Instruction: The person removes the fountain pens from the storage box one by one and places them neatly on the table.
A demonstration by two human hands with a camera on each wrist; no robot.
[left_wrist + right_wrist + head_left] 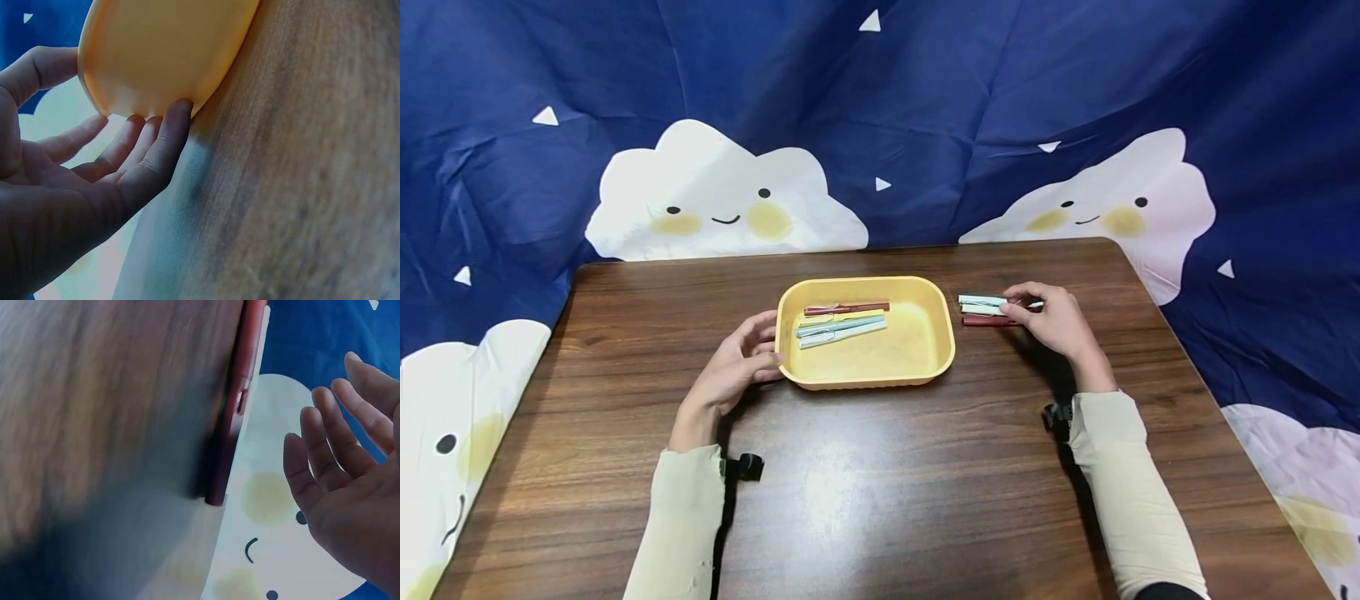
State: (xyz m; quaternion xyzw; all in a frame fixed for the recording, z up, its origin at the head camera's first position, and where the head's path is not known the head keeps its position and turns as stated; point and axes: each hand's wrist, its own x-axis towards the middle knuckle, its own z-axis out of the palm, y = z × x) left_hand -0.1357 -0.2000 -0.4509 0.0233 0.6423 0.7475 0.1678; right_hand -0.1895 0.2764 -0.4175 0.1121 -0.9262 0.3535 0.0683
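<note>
A yellow tray (917, 354) stands near the back of the table. Inside it lie several pens side by side: dark red (861, 307), yellow, light blue and white. My left hand (733, 360) touches the tray's left end; in the left wrist view its loosely spread fingertips rest against the outer wall (150, 69). Just right of the tray, a pale mint pen (973, 299), a whitish pen (977, 309) and a dark red pen (981, 321) lie together. My right hand (1054, 321) hovers over their right ends, partly hiding them. The right wrist view shows its fingers apart from the dark red pen (234, 419).
The brown wooden table (865, 500) has its back edge against a dark blue cloth (910, 100) printed with white clouds. A black strap piece (748, 467) sticks out at the left wrist, another (1056, 417) at the right.
</note>
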